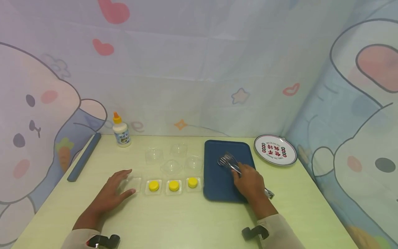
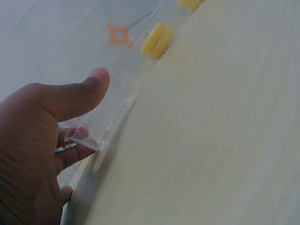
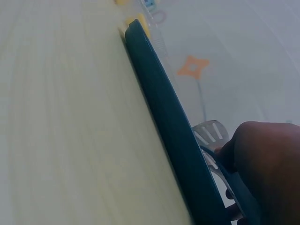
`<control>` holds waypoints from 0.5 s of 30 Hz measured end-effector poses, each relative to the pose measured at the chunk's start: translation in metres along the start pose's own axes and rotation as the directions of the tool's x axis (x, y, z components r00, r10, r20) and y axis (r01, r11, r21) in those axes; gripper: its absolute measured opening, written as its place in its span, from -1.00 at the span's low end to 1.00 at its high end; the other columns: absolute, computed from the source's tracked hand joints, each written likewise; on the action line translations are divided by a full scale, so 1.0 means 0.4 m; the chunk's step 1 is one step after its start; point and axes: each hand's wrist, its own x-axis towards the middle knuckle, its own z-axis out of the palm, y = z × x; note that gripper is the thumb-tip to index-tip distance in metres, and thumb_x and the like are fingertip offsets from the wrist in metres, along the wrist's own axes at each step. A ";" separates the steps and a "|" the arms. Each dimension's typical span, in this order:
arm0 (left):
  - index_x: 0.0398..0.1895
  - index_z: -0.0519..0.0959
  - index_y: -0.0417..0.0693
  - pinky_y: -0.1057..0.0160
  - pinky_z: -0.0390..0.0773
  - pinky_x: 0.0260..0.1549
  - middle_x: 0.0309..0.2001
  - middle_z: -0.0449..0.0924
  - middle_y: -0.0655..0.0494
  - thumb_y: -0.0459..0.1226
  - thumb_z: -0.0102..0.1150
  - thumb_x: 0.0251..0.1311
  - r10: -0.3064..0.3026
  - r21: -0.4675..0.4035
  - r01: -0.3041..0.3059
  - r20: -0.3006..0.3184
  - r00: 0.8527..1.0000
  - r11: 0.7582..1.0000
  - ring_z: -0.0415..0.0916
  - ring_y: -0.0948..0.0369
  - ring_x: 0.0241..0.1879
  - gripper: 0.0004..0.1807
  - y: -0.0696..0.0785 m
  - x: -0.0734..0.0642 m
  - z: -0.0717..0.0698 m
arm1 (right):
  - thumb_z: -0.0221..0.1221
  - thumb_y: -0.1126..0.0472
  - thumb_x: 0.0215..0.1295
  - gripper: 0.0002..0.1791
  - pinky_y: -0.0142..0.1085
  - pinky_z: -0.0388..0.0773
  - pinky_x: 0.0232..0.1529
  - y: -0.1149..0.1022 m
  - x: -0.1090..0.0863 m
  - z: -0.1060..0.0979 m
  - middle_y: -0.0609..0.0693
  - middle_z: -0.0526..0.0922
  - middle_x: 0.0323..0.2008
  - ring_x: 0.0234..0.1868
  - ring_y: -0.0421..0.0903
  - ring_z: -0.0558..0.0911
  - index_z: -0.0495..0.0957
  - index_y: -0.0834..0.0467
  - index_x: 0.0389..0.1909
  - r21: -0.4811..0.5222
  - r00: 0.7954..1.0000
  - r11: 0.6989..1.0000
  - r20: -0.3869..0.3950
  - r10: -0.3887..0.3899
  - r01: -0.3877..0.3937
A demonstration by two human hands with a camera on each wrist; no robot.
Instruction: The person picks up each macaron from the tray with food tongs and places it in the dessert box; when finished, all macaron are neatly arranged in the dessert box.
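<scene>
- At the far left edge of the pale green table lies a long dark blue bar, its length running away from me toward the wall; behind it stands a small white glue bottle with an orange cap, upright.
- My left hand rests flat on the table with straight, spread fingers, gripping nothing. In the left wrist view my thumb and fingertips touch the empty clear plastic tray at the left end of the row, I judge to steady it.
- To the right of that tray sit three more clear trays in a line, each with a round yellow disc in it. The row runs left to right, parallel to my edge of the table.
- Behind the row is a loose cluster of clear plastic domed lids, set apart from the trays, probably kept within easy reach.
- The dark blue rectangular tray comes next, its long side pointing away from me.
- My right hand lies on that blue tray, fingers curled round the metal tongs. Their long axis runs diagonally: slotted tips toward the far left, handle end sticking out past my wrist toward the near right. The tips lie on the tray.
- Far right, a round white plate with red and green print sits just beside the blue tray's far corner.
</scene>
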 end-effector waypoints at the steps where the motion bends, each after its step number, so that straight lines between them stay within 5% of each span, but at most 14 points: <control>1: 0.59 0.35 -0.21 -0.53 0.41 0.29 0.52 0.36 -0.36 -0.17 0.51 0.34 -0.002 0.000 0.002 0.004 1.000 1.000 0.50 -0.36 0.35 -0.17 0.000 0.000 0.000 | 0.33 -0.04 0.51 -0.47 0.23 0.76 -0.02 0.001 0.000 0.002 0.24 0.81 0.13 0.10 0.26 0.82 0.70 0.24 0.29 -0.004 1.000 1.000 0.005 0.002 -0.002; 15: 0.62 0.33 -0.18 -0.58 0.22 0.41 0.55 0.33 -0.35 -0.17 0.48 0.38 -0.021 -0.024 0.022 0.027 0.999 0.999 0.38 -0.41 0.44 -0.18 -0.008 -0.001 0.002 | 0.31 -0.05 0.53 -0.48 0.23 0.76 0.02 -0.004 -0.002 0.005 0.24 0.82 0.14 0.11 0.29 0.81 0.70 0.25 0.28 -0.011 0.999 1.000 0.038 0.023 -0.023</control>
